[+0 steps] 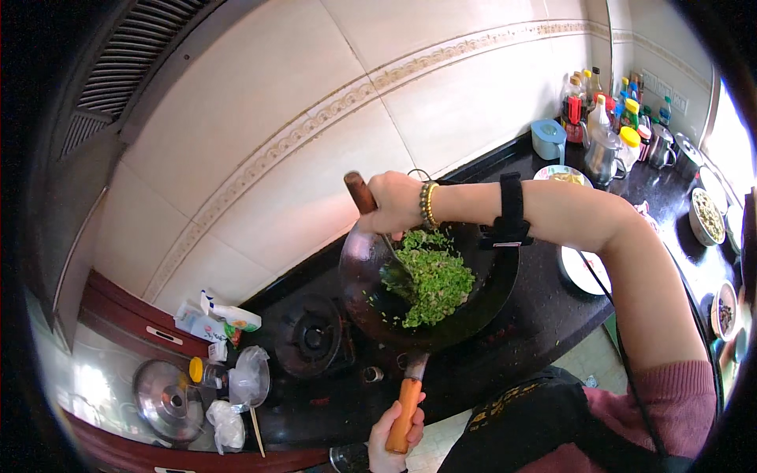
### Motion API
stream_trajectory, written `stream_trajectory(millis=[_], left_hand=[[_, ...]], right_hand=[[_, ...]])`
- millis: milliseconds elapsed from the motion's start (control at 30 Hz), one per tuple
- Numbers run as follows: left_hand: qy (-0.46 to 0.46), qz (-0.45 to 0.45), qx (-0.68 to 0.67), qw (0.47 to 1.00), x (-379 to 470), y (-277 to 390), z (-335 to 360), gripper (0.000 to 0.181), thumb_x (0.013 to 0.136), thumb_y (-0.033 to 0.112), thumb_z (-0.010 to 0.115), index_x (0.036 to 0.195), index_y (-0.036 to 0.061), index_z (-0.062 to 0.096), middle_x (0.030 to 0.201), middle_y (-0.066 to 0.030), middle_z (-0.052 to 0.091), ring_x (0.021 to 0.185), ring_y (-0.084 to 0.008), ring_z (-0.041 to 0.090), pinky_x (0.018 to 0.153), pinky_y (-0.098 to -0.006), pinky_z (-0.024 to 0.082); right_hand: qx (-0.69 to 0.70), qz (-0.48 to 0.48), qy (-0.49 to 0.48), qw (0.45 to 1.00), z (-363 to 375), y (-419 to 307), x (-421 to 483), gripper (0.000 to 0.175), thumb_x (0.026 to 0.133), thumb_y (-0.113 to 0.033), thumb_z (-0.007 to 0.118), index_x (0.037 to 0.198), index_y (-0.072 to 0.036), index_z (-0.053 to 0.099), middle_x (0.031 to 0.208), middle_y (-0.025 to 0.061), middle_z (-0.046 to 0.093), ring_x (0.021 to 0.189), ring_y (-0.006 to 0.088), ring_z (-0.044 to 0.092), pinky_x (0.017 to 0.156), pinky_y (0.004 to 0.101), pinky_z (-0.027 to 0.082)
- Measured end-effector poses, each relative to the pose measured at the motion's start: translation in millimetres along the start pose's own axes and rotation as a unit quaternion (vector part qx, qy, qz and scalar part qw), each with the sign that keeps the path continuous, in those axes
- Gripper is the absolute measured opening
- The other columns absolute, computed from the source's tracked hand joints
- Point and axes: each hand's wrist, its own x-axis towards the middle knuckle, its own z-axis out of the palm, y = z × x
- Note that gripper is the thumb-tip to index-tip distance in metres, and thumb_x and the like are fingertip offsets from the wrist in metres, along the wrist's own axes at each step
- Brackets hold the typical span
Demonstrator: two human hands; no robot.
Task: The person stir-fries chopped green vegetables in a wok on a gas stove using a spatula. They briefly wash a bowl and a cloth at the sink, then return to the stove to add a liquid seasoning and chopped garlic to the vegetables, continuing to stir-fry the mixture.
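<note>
A dark wok (497, 295) sits over a stove burner and holds chopped green vegetables mixed with small brownish bits (437, 287). My left hand (395, 428) is closed around the orange wooden handle (404, 414) of the wok, at the bottom of the view. Above the wok's far side, my right hand (395, 201) grips the dark wooden handle (359, 192) of a spatula or ladle. That tool's metal end (399, 278) reaches down into the greens; its exact shape is partly hidden.
Left of the wok is a second burner (312, 334). Bags, a yellow-lidded jar (204, 372) and a metal lid (168, 402) lie beyond it. A white plate (582, 272), a blue pitcher (549, 139), sauce bottles, metal pots and filled bowls (707, 219) stand on the right. A tiled wall rises behind.
</note>
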Motion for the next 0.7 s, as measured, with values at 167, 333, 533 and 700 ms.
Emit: stream_trajectory(millis=[167, 333, 533, 700], left_hand=[[-0.001, 0.002, 0.033, 0.999, -7, 15, -7, 0.046, 0.089, 0.036, 0.040, 0.118, -0.0002, 0.044, 0.070, -0.0027, 0.052, 0.044, -0.0071, 0.042, 0.038, -0.0184, 0.033], [0.008, 0.009, 0.065, 0.998, -10, 23, -12, 0.047, 0.090, 0.036, 0.038, 0.119, -0.0008, 0.042, 0.069, -0.0022, 0.049, 0.042, -0.0065, 0.040, 0.036, -0.0179, 0.031], [-0.016, 0.003, 0.051, 0.999, -5, 26, -20, 0.048, 0.090, 0.037, 0.038, 0.120, -0.0008, 0.042, 0.070, -0.0038, 0.050, 0.042, -0.0076, 0.042, 0.035, -0.0183, 0.033], [-0.003, 0.007, 0.012, 1.000, -6, 24, -19, 0.047, 0.090, 0.037, 0.038, 0.118, -0.0009, 0.042, 0.072, -0.0063, 0.053, 0.042, -0.0094, 0.045, 0.035, -0.0194, 0.035]], right_hand=[[0.206, 0.068, 0.039, 0.975, 0, 14, 13, 0.026, 0.072, -0.021, 0.055, 0.064, 0.003, 0.057, 0.056, 0.0112, 0.061, 0.048, 0.0151, 0.060, 0.044, 0.0243, 0.050], [0.099, 0.096, 0.027, 0.990, -1, 26, 5, 0.026, 0.072, -0.023, 0.056, 0.067, 0.002, 0.059, 0.058, 0.0102, 0.061, 0.050, 0.0141, 0.061, 0.048, 0.0255, 0.051], [0.101, -0.039, -0.034, 0.993, -3, 12, -6, 0.020, 0.072, -0.021, 0.057, 0.071, -0.002, 0.059, 0.060, 0.0088, 0.061, 0.050, 0.0137, 0.059, 0.051, 0.0258, 0.049], [-0.035, -0.183, -0.073, 0.980, 18, 1, -34, 0.019, 0.064, -0.021, 0.062, 0.070, -0.004, 0.055, 0.061, 0.0120, 0.058, 0.059, 0.0267, 0.058, 0.052, 0.0347, 0.045]])
